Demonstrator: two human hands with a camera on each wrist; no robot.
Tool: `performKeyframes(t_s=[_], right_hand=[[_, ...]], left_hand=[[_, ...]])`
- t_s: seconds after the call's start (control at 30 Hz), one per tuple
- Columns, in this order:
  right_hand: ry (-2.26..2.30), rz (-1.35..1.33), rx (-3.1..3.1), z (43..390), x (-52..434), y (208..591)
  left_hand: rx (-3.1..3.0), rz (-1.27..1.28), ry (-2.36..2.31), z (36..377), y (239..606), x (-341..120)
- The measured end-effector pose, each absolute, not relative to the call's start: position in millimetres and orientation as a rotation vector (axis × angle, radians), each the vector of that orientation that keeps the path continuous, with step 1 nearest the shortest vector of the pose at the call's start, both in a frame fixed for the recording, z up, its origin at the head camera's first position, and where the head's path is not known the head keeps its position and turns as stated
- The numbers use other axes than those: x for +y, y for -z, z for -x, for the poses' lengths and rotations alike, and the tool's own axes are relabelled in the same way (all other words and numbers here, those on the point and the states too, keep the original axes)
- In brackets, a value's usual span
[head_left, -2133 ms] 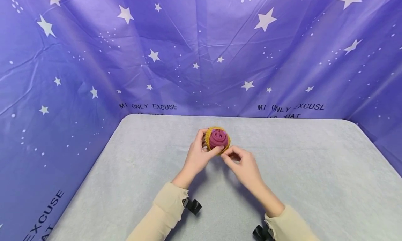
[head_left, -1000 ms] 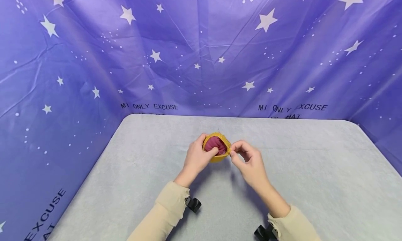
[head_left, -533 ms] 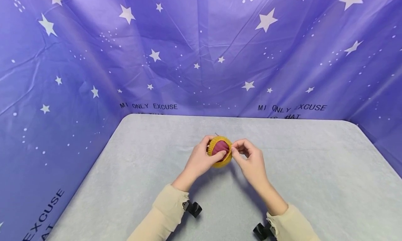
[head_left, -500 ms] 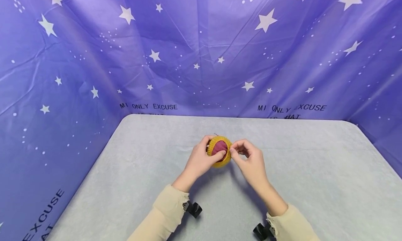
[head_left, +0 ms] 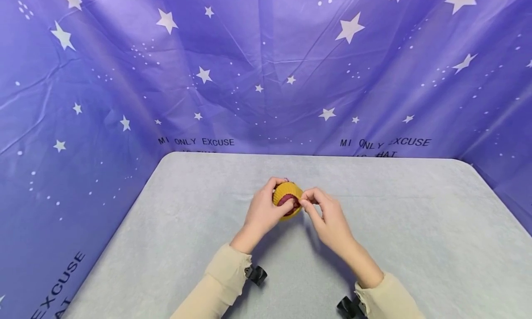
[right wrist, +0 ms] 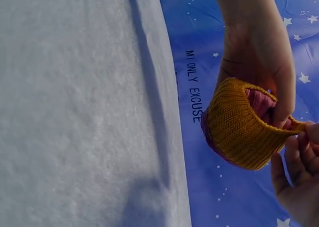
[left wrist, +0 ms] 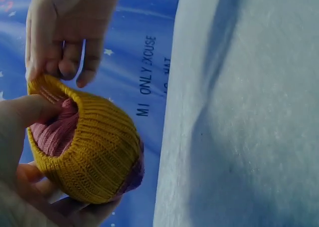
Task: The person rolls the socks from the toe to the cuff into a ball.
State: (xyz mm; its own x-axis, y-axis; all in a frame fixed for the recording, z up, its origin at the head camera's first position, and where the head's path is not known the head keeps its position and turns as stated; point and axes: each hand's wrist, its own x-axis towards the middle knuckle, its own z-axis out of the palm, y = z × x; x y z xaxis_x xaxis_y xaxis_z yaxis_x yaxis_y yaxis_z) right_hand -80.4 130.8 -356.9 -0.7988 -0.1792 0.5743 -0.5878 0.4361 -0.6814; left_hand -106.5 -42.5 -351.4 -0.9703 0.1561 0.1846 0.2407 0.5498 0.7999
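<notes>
A balled-up pair of socks (head_left: pixel 287 190) is held above the table, with a mustard ribbed cuff (left wrist: pixel 102 142) stretched round a mauve knit roll (left wrist: pixel 57 132). My left hand (head_left: pixel 262 210) grips it from the left, its thumb pressing into the cuff's opening and its other fingers round the far side. At the right, my right hand (head_left: pixel 330 217) pinches the cuff's rim between thumb and forefinger and pulls it outward into a point, seen well in the right wrist view. Mauve knit (right wrist: pixel 209 137) also shows at the ball's other end.
A grey cloth-topped table (head_left: pixel 415 226) lies under both hands. Behind and to the left hangs a purple curtain (head_left: pixel 266 69) with white stars and lettering. Small black cameras (head_left: pixel 256 275) are strapped at both wrists.
The sock ball has turned over, from a spiral mauve face upward to the cuff opening facing me. The cuff now covers more of the roll, and my right fingers have shifted along its rim.
</notes>
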Motion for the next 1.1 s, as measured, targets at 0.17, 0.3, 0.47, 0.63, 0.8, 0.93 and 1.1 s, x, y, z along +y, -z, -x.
performKeyframes(t_s=[0.17,0.3,0.47,0.63,0.8,0.93,1.1], right_hand=[[-1.352,-0.741,-2.208,77.0,128.7,357.9],[-1.385,-0.779,-2.200,73.4,126.2,357.3],[-1.500,-0.741,-2.229,73.3,120.6,358.8],[-1.745,-0.486,-2.239,81.6,120.9,365.1],[-1.933,-0.269,-2.205,85.1,125.7,365.6],[-2.001,-0.202,-2.200,85.2,127.7,364.0],[-1.969,-0.157,-2.242,83.3,126.3,364.6]], left_hand=[[-2.695,0.311,1.291,112.6,355.8,-44.8],[-2.697,0.276,1.152,118.3,361.5,-47.6],[-2.709,0.278,1.115,119.6,361.7,-51.1],[-2.791,0.368,1.453,113.1,353.8,-53.3],[-2.823,0.333,1.887,109.8,350.2,-59.3],[-2.793,0.272,2.048,109.6,350.3,-62.6],[-2.719,0.191,2.050,109.6,351.8,-60.6]])
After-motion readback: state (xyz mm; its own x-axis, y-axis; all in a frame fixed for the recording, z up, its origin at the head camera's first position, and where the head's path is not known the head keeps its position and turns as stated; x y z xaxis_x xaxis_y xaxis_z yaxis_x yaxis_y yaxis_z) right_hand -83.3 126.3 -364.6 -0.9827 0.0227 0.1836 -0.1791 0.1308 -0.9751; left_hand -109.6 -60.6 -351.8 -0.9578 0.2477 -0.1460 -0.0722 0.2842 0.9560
